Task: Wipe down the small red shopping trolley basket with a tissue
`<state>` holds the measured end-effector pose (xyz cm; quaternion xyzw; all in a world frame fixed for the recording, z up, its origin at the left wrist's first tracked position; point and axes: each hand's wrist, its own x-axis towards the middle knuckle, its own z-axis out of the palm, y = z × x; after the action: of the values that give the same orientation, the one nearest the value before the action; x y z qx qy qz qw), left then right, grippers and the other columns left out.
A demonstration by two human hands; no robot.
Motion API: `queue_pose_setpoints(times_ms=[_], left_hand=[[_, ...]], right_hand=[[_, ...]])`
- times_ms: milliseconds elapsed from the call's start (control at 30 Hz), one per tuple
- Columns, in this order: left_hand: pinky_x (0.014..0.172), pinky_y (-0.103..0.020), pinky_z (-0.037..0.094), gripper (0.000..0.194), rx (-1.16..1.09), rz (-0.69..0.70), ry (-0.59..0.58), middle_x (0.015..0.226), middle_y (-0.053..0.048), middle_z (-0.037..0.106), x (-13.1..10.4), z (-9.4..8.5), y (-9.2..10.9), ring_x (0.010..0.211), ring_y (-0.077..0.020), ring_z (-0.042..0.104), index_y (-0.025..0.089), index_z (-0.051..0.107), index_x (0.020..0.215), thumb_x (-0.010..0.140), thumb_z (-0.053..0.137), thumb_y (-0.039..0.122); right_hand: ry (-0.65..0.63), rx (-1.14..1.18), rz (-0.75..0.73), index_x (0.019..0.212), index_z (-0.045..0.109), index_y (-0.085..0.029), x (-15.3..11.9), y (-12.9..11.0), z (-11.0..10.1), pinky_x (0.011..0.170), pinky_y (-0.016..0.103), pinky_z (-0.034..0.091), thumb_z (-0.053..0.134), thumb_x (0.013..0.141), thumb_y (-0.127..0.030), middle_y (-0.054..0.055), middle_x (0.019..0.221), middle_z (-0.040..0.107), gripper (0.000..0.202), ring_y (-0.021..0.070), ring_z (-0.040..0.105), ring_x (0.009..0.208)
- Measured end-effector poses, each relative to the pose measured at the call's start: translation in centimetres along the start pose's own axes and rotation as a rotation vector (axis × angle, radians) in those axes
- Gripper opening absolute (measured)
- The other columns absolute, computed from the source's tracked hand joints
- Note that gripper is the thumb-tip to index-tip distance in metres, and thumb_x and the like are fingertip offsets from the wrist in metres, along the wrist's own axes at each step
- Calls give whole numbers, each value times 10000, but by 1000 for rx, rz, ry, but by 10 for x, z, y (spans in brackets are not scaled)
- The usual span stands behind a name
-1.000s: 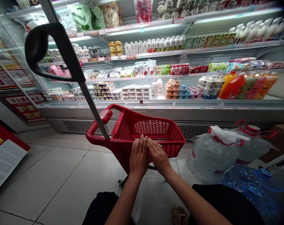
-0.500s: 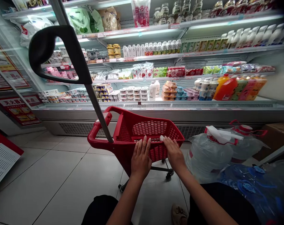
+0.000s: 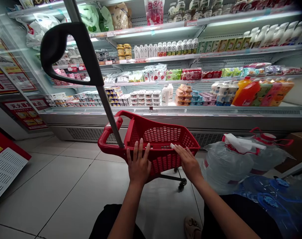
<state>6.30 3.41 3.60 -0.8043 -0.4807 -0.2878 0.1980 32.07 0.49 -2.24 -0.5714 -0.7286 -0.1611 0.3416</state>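
Observation:
A red plastic shopping cart (image 3: pixel 166 159) with perforated basket walls stands in front of me. My left hand (image 3: pixel 138 164) has its fingers spread against or just before the near side, their tips over the basket rim. Whether its palm touches the plastic, I cannot tell. Over the rim further right lies my right hand (image 3: pixel 188 162), fingers stretched out and close together. Something small and white (image 3: pixel 172 145) shows at a fingertip; whether it is a wrapping or a held piece is unclear. A grey pole (image 3: pixel 110 113) with a black looped grip (image 3: pixel 87 56) rises in front of the cart's handle.
Behind the cart runs a refrigerated display (image 3: pixel 151 111) with bottles, cups and packets on its shelves. Large water jugs (image 3: pixel 228 162) and blue-capped bottles (image 3: pixel 267 199) stand at right. A red and white unit (image 3: pixel 6 169) is at left, on a tiled floor (image 3: pixel 66 189).
My left hand has moved left along the cart's side and its fingers have spread. The right hand stays by the rim. The whole view has shifted slightly.

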Motion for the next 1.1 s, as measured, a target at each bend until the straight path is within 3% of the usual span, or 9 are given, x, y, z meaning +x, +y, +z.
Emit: queue_pose_setpoints(times_ms=[100, 200, 300, 367, 433, 533, 700, 967, 1100], left_hand=[[1303, -614, -27, 758, -1, 6, -26, 1690, -61, 336, 0, -3, 0, 1560, -346, 310, 277, 462, 1575, 845, 644, 189], [1307, -595, -45, 747, 0, 1, -36, 1692, -62, 329, 0, -2, 5, 1546, -328, 344, 260, 439, 1589, 868, 622, 196], [1310, -559, -71, 731, 14, -10, -1, 1694, -69, 312, 1, 1, 7, 1549, -287, 342, 212, 310, 1646, 953, 540, 233], [1310, -540, -81, 739, 20, -11, 27, 1692, -81, 309, 1, 4, 6, 1554, -269, 334, 167, 210, 1669, 992, 492, 255], [1310, -529, -88, 761, 19, -9, 33, 1692, -78, 305, 1, 4, 3, 1559, -257, 325, 152, 165, 1675, 990, 484, 246], [1305, -524, -108, 784, 7, 8, 7, 1700, -45, 281, 0, 2, 0, 1567, -248, 308, 199, 231, 1666, 936, 518, 197], [1300, -521, -130, 781, -8, 21, -32, 1712, -29, 244, -1, -3, 2, 1581, -252, 276, 234, 359, 1627, 875, 557, 166], [1307, -554, -56, 863, -33, 19, 17, 1701, -118, 277, -1, 1, 8, 1580, -288, 277, 120, 68, 1679, 949, 506, 265], [1304, -540, -82, 860, -39, 27, 45, 1697, -84, 297, -2, 4, -4, 1563, -259, 322, 192, 55, 1684, 950, 504, 194]], right_hand=[[44, 33, 52, 1614, 377, -257, 10, -15, 8, 1241, 528, 377, 327, 928, 1, 55, 1532, 574, 735, 212, 498, 1448], [34, 91, -2, 1564, 465, -199, 34, -59, 21, 1246, 499, 382, 327, 908, 18, 77, 1510, 595, 705, 205, 516, 1432], [39, 167, -73, 1573, 440, -137, 56, -103, 30, 1258, 461, 371, 356, 927, -13, 108, 1533, 567, 663, 201, 493, 1450], [53, 206, -109, 1607, 378, -137, 62, -117, 30, 1256, 455, 375, 365, 935, -26, 112, 1553, 544, 681, 199, 482, 1459], [50, 218, -148, 1638, 309, -175, 60, -114, 27, 1250, 465, 386, 358, 922, -13, 91, 1574, 521, 736, 197, 468, 1469], [21, 184, -168, 1659, 238, -238, 45, -88, 18, 1248, 477, 388, 340, 886, 21, 50, 1605, 482, 821, 191, 443, 1486], [29, 107, -44, 1653, 268, -265, 24, -53, 8, 1244, 487, 385, 310, 863, 51, 38, 1576, 523, 852, 182, 465, 1470], [67, 246, -119, 1627, 337, -162, 58, -120, 25, 1246, 445, 391, 364, 963, -39, 102, 1554, 544, 676, 192, 470, 1468], [46, 231, -195, 1641, 305, -222, 56, -108, 20, 1251, 456, 382, 347, 958, -18, 51, 1572, 529, 714, 182, 462, 1472]])
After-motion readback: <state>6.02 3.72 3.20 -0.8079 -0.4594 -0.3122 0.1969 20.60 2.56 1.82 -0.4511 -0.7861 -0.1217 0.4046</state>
